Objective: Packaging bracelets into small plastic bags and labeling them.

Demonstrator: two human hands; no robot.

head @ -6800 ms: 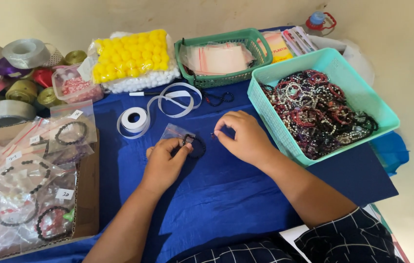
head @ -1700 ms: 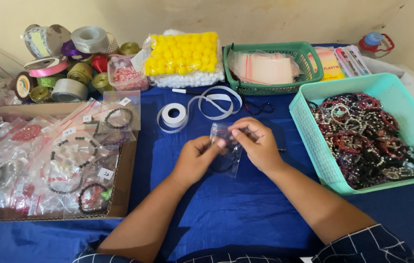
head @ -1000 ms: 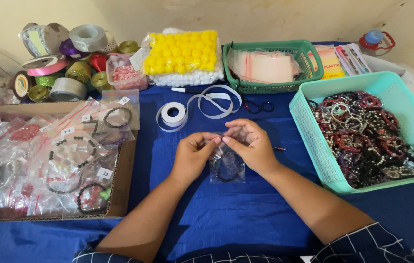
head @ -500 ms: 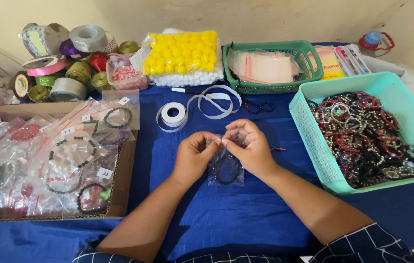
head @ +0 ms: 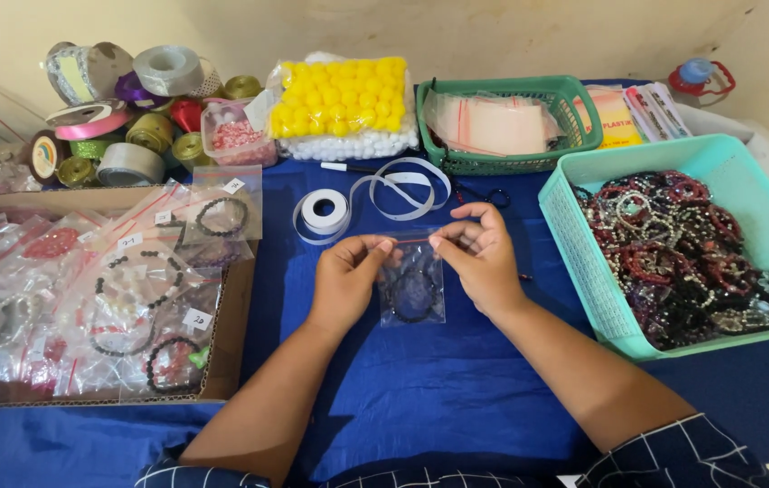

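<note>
Since half a second ago my hands have barely shifted; the bag hangs a little lower between them. The blue worktop [head: 457, 398] lies beneath, the teal basket [head: 583, 226] of bracelets at my right. My left hand [head: 345, 276] and right hand [head: 484, 258] each pinch a top corner of the small clear bag [head: 413, 289], fingers closed on its seal strip. The dark bracelet [head: 411, 298] sits inside. To seal well, I press evenly along the strip, keeping it taut.
</note>
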